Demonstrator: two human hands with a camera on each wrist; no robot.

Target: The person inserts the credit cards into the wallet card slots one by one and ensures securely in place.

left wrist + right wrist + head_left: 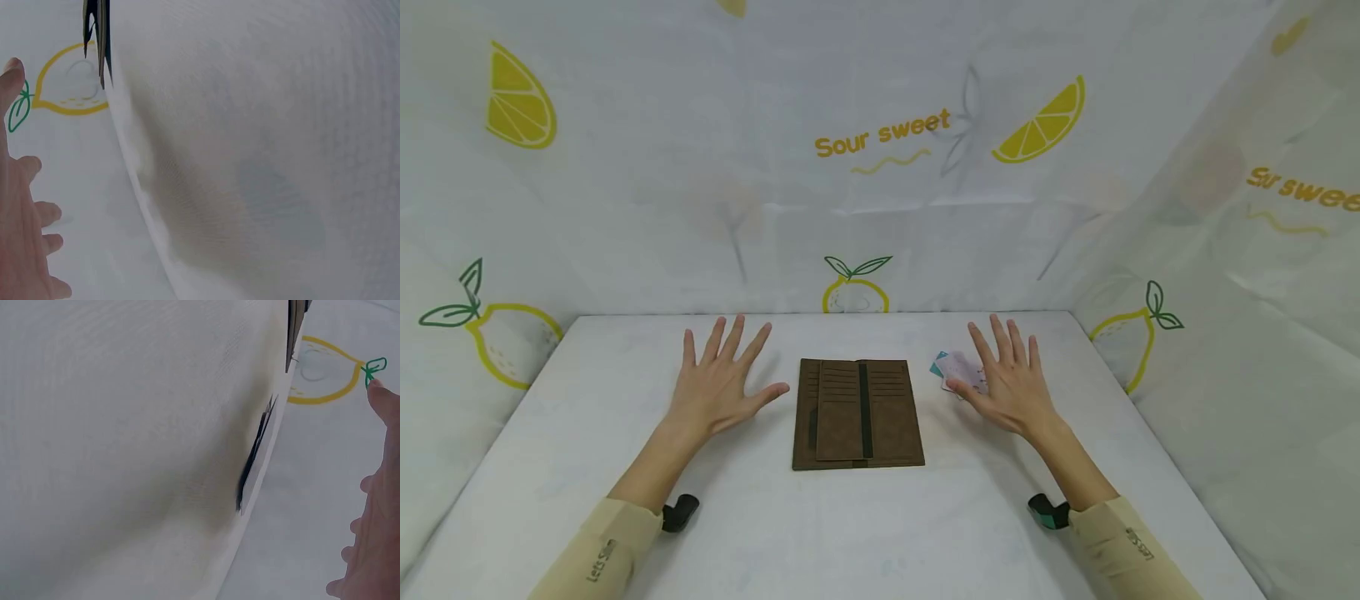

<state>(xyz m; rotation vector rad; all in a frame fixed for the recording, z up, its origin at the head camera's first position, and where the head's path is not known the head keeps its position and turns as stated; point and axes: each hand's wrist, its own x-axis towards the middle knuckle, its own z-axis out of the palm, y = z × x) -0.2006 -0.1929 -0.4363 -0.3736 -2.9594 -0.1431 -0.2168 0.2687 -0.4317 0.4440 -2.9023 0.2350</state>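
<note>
A brown long wallet (895, 425) lies unfolded in the middle of the white table, its card slots facing up and a dark strip down its centre. To its left my left hand (717, 387) hovers with fingers spread, holding nothing. On the right side my right hand (1017, 390) is spread the same way over the table, also holding nothing. Beneath its thumb and forefinger lies a small stack of cards (957, 368), pale purple over blue, partly hidden by that hand. In the right wrist view the cards (255, 459) appear edge-on, with the wallet (295, 328) beyond them.
The table (850, 533) has a white cover. Behind and beside it hangs a white cloth (685, 167) printed with lemons and lettering. A dark wrist device (681, 513) sits at my left cuff, and another wrist device (1048, 512) at my right cuff.
</note>
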